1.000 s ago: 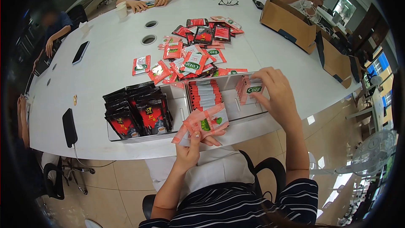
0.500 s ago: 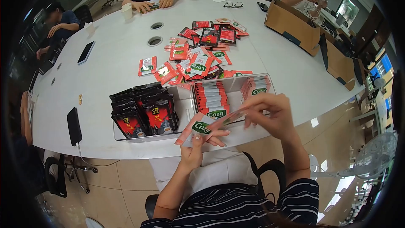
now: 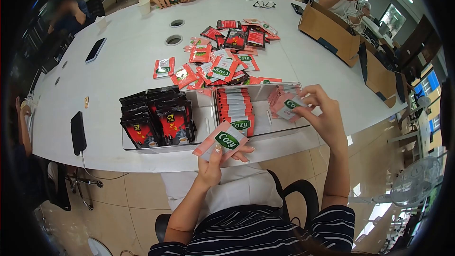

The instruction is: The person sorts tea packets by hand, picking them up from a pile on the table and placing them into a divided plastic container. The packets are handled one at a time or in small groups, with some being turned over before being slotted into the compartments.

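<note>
My left hand grips pink-and-white Cozy tea sachets in front of the clear bins, thumb on top; how many is hard to tell. My right hand pinches a Cozy sachet at the right end of the right bin, against other sachets leaning there. A row of upright Cozy sachets fills that bin's left side. In the left bin stand black-and-red coffee sachets in two rows.
Behind the bins lies a loose pile of Cozy and coffee sachets. Phones rest on the left of the table, one with a cable. Cardboard boxes stand at the right; paper cups and glasses lie farther back. Other people sit around.
My right hand has moved right, from beside the left hand's sachets to the right bin's end, carrying a sachet. My left hand keeps its hold, and its top sachet shows fully.
</note>
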`<state>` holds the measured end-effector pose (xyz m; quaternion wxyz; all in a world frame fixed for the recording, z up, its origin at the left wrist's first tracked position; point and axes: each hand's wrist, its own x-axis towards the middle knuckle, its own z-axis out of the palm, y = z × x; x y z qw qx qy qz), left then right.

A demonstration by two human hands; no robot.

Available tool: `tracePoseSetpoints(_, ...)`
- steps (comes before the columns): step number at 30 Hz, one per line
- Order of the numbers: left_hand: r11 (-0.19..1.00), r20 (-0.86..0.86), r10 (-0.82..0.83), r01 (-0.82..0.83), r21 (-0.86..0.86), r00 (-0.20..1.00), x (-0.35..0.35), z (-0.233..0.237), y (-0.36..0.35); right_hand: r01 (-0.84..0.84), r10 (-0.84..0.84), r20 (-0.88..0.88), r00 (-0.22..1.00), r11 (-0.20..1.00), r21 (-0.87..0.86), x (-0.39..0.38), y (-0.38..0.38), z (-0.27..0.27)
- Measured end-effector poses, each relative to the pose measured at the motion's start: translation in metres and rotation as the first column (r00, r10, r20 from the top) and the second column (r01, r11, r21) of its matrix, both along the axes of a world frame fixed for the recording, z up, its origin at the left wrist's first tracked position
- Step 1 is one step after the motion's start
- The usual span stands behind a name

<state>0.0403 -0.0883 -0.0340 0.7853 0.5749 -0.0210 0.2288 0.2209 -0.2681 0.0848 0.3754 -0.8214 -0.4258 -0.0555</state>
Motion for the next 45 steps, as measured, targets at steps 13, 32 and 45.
tracePoseSetpoints(13,0.996,0.078,-0.032,0.038,-0.078,0.996,0.003,-0.004,0.0,-0.039,0.155,0.392,0.907,0.957,-0.288,0.02,0.005,-0.015)
tracePoseSetpoints(32,0.995,0.084,-0.1,0.1,0.007,0.991,0.001,-0.014,0.007,0.097,0.078,0.56,0.825,0.957,-0.275,0.005,0.019,-0.008)
tracePoseSetpoints(45,0.995,0.106,-0.087,0.091,-0.038,0.991,0.004,-0.002,-0.004,-0.468,0.461,0.11,0.881,0.882,0.052,-0.047,0.042,-0.01)
